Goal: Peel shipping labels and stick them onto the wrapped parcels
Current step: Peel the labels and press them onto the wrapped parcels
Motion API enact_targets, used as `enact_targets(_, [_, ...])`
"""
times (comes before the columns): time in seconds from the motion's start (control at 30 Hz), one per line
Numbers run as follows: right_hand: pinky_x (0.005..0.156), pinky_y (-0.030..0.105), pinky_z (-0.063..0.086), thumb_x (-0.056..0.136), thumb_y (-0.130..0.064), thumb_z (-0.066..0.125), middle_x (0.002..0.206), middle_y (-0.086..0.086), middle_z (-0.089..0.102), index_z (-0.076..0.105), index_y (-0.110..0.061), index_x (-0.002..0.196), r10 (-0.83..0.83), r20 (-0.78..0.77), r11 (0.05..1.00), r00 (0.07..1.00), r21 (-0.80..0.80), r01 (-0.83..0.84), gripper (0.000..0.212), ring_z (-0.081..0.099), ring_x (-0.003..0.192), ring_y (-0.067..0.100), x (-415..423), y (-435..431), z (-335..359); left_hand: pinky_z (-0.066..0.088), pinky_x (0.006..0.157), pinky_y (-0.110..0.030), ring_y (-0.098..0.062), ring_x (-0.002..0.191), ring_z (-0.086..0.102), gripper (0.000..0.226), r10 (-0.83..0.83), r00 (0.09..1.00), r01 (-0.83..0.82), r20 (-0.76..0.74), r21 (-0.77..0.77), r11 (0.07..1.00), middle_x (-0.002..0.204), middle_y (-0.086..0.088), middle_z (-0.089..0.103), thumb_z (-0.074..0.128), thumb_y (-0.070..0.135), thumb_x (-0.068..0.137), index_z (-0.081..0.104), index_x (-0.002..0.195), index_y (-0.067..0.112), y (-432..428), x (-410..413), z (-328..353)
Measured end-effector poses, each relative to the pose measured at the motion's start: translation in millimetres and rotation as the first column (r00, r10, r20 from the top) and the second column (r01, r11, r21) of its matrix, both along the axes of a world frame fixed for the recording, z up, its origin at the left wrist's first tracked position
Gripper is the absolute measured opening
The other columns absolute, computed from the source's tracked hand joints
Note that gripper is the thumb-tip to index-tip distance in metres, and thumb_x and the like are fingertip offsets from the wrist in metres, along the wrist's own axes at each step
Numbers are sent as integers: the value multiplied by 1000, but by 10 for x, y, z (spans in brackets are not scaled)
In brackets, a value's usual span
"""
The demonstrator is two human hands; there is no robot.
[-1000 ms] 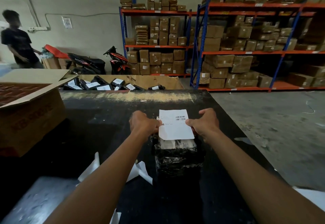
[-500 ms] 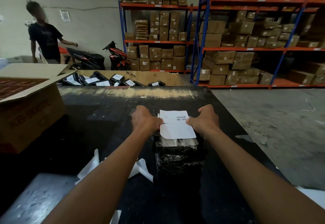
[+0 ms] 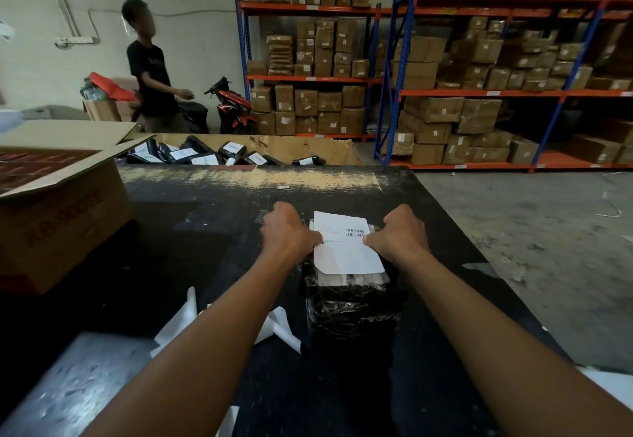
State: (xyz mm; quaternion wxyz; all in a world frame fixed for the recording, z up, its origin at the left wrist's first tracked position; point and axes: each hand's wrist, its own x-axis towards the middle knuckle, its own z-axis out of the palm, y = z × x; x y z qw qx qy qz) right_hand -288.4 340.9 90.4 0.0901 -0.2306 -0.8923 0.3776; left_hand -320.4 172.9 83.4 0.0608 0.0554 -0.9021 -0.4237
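Label (image 3: 346,248) atop black parcel (image 3: 352,306), left hand (image 3: 287,234), right hand (image 3: 400,234) pinching its side edges

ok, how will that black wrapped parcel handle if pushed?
Probably slippery: the parcel has glossy, crinkled film wrap. Likely won't roll: blocky, flat on the table. Seems stable: no tilt while left hand and right hand pinch the label atop it.
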Motion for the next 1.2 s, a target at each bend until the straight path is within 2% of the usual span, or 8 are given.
enact_targets(0.13, [76,34,44,74,-38,84,121,12,61,56,-5,116,8,43,993,999,-116,-3,60,58,103,27,68,164,-79,47,72,-33,-20,87,57,49,-30,999,32,32,-51,998,95,-3,57,86,40,69,53,92,12,-116,-5,-78])
enact_targets(0.33, [80,32,42,74,-41,84,116,13,63,63,-1,112,30,26,967,999,-252,-22,59,59,110,31,135,238,-146,49,75,-34,-18,87,58,52,-58,998,58,19,5,998,90,3,56,81,50,71,52,98,15,-240,19,-246])
enact_targets(0.57, [84,45,52,86,-37,73,94,20,68,58,-7,77,196,-6,981,981,-7,-196,35,56,71,20,209,215,-62,42,64,-24,-9,80,56,29,-328,905,254,-270,-277,927,91,6,59,72,39,85,59,104,21,-259,23,-184])
enact_targets(0.67, [83,42,52,90,-37,68,97,11,66,61,-9,95,257,-13,964,966,76,-256,30,62,86,21,181,262,-90,46,94,-27,-11,114,57,38,-631,700,429,-334,-509,746,127,1,61,44,38,100,62,126,16,-379,32,-198])
enact_targets(0.73, [80,36,53,95,-32,61,91,-4,64,60,-20,93,302,-51,948,952,117,-295,13,61,86,15,146,332,-94,24,116,-26,-5,138,34,48,-774,601,556,-197,-592,583,152,6,36,31,39,104,45,144,17,-473,37,-241])
enact_targets(0.83, [85,39,51,102,-27,47,96,0,69,67,-15,97,406,-93,897,909,229,-378,24,63,94,20,100,451,-47,2,118,-19,-1,146,9,52,-845,532,630,-45,-646,431,158,9,11,26,38,104,22,153,20,-554,-10,-305])
enact_targets(1.03, [111,22,20,107,-35,30,154,-3,39,41,-16,148,656,-2,721,754,296,-627,47,30,144,10,19,456,-13,5,119,-16,1,147,11,51,-849,526,684,-58,-564,462,159,8,15,28,34,102,25,152,21,-566,-82,-351])
enact_targets(1.2, [117,23,12,108,-28,27,159,-2,30,34,-16,151,726,58,629,685,348,-695,45,21,147,6,-195,318,-30,9,119,-15,3,145,15,51,-842,532,703,-90,-507,498,158,9,19,30,32,101,31,150,20,-599,-94,-413])
